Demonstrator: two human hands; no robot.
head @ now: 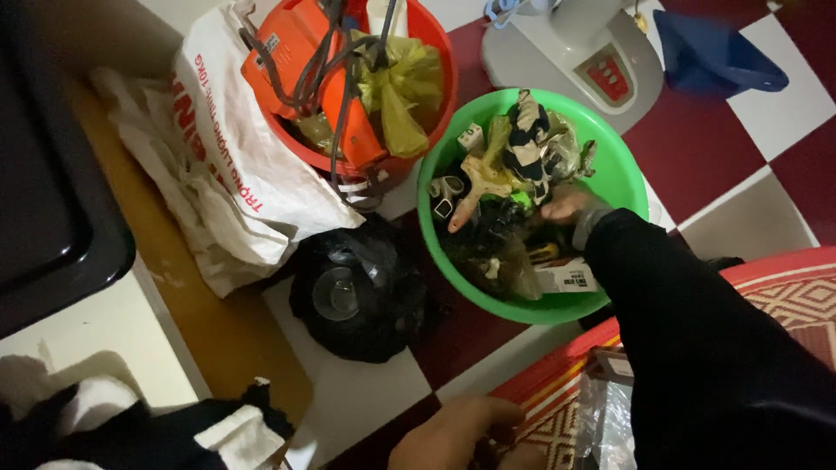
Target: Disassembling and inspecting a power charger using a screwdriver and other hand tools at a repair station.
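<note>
- Right hand (566, 205), dark sleeve, reaches into the green basin (625, 165); fingers rest among the clutter there, blurred, so I cannot tell whether they grip anything.
- Left hand (457, 435) at bottom edge, fingers curled loosely over the rim of a red patterned mat (784, 296); whether it holds something is not clear.
- Green basin, on the red-and-white checkered floor (705, 148): mixed small items, including a black-and-white striped cloth (527, 139), a pale tan plastic piece (479, 187), a small white box (568, 277) and dark bits at the near side.
- Red bucket (435, 52), just beside the basin, far left of it: an orange device (300, 52) with dark cables and a yellow-green plastic bag (405, 87).
- White printed bag (226, 148) leaning against the bucket.
- Black plastic bag (361, 292) on the floor, near both containers.
</note>
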